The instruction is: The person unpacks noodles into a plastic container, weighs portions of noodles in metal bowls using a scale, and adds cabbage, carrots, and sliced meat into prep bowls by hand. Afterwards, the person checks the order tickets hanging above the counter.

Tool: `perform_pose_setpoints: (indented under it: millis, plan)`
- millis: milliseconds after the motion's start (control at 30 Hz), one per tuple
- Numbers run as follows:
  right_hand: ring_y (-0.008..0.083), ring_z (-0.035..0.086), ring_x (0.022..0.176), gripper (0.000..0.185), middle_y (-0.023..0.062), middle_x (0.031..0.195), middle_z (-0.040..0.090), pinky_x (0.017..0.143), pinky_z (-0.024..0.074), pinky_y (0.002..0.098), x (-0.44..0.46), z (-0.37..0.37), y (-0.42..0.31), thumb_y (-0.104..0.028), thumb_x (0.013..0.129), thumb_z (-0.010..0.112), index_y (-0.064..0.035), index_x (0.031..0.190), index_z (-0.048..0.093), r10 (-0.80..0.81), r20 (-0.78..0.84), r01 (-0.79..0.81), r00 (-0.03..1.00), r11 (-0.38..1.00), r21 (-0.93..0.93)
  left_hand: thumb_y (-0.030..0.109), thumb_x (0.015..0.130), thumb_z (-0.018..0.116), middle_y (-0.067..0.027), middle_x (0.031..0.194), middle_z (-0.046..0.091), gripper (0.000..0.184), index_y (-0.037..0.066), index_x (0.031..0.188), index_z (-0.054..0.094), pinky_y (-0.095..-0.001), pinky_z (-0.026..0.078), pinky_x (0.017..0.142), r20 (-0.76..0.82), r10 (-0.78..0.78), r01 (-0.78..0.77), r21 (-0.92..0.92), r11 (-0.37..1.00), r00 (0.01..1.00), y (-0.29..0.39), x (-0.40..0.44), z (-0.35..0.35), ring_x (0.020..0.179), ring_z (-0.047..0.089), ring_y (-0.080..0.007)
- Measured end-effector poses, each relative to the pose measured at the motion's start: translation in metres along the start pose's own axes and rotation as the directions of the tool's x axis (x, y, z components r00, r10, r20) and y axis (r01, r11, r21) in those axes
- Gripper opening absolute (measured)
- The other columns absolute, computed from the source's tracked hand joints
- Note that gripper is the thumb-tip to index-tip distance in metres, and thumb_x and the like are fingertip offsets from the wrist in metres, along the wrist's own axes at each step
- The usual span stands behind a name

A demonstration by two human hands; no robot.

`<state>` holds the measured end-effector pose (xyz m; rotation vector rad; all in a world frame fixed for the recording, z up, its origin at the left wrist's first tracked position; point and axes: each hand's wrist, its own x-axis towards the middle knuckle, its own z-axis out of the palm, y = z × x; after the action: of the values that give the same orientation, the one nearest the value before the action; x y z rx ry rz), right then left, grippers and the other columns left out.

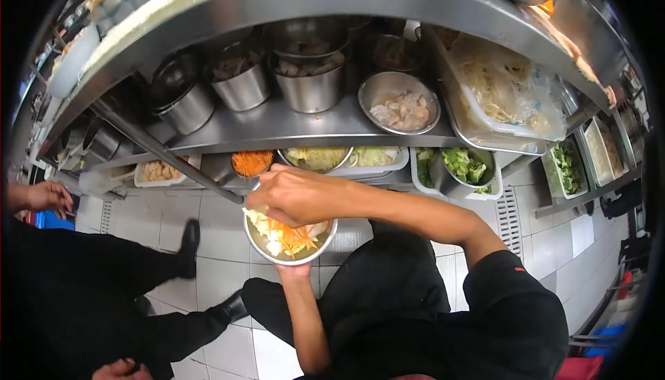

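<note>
Work low over the round silver metal bowl (324,241) with the curled bare right hand (294,196), mostly closed, fingertips hidden (cannot tell of any food in the grip); bear the bowl from below with the bare left hand (294,271), wrapped against the near underside, fingers largely out of sight; hold the rim level, likely best for containing the loose orange shreds (294,234); mind the heap of orange vegetable shreds (251,163) just beyond the right hand; swing the forearm clear of the round steel pot (449,182) of green leaves.

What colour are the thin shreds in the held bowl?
Orange shreds, seen in the head view.
</note>
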<state>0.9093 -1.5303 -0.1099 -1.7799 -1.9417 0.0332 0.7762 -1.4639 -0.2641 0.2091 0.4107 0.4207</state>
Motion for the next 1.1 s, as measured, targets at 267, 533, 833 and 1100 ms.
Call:
perform_pose_setpoints:
  millis: [267, 533, 833, 1100]
  plan:
    - [0.0374, 0.047, 0.117, 0.067, 0.0215, 0.125, 0.051, 0.098, 0.0375, 0.0437, 0.011, -0.13, 0.097, -0.056, 0.087, 0.047, -0.0071, 0.132, 0.043, 0.449, -0.214, -0.495, 0.868, 0.82, -0.286, 0.04, 0.092, 0.04, -0.0117, 0.133, 0.047, 0.052, 0.007, 0.132, 0.043, -0.0482, 0.037, 0.102, 0.125, -0.145, 0.153, -0.054, 0.987, 0.981, 0.005, -0.014, 0.031, 0.12, 0.046, -0.0313]
    - [0.0338, 0.06, 0.094, 0.065, 0.0208, 0.096, 0.063, 0.086, 0.0435, 0.0448, 0.033, -0.135, 0.131, -0.063, 0.088, 0.035, -0.0128, 0.126, 0.05, 0.376, -0.102, -0.386, 0.921, 0.844, -0.373, 0.04, 0.092, 0.043, -0.0116, 0.13, 0.05, 0.05, 0.006, 0.129, 0.046, -0.0464, 0.039, 0.1, 0.222, -0.108, 0.13, -0.091, 0.987, 0.969, 0.012, -0.017, 0.03, 0.117, 0.049, -0.0295]
    - [0.0298, 0.061, 0.089, 0.059, 0.0167, 0.092, 0.064, 0.081, 0.0461, 0.0425, 0.046, -0.15, 0.152, -0.06, 0.085, 0.047, -0.0087, 0.111, 0.06, 0.42, -0.353, -0.445, 0.836, 0.895, 0.011, 0.041, 0.092, 0.041, -0.0122, 0.129, 0.05, 0.051, 0.006, 0.129, 0.045, -0.0466, 0.041, 0.099, 0.153, -0.034, 0.044, -0.064, 0.997, 0.988, 0.026, -0.028, 0.018, 0.116, 0.05, -0.0304]
    - [0.0256, 0.059, 0.088, 0.05, 0.0155, 0.097, 0.063, 0.073, 0.0489, 0.0365, 0.049, -0.155, 0.195, -0.049, 0.085, 0.056, -0.0075, 0.112, 0.06, 0.106, -0.605, -0.274, 0.789, 0.942, -0.193, 0.045, 0.092, 0.041, -0.0132, 0.136, 0.042, 0.058, 0.007, 0.136, 0.037, -0.0487, 0.038, 0.101, 0.157, -0.002, 0.007, -0.032, 0.999, 0.988, 0.026, -0.027, 0.01, 0.123, 0.043, -0.032]
